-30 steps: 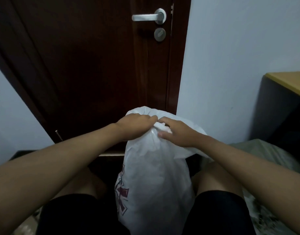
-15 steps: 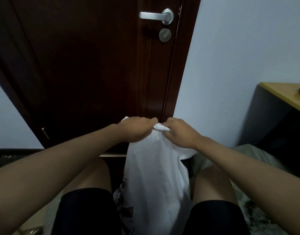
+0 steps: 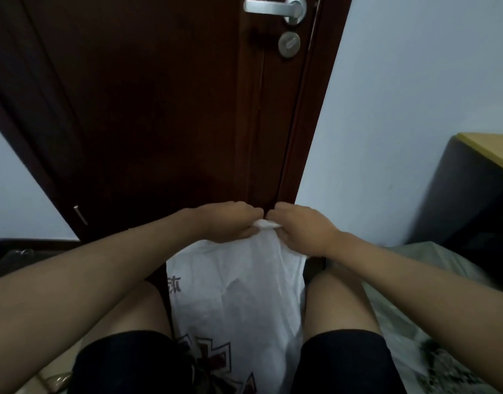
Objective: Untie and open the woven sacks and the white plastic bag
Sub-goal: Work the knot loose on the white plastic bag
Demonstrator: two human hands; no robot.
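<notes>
Pinching white plastic bag (image 3: 238, 282) top, hands (image 3: 266, 223) knuckle-to-knuckle

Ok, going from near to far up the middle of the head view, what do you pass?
White plastic bag between the knees → its gathered top, pinched by the left hand and right hand → dark wooden door → lock → door handle.

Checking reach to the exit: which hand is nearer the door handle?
Right. The right hand sits almost below the door handle; the left hand lies further left.
</notes>
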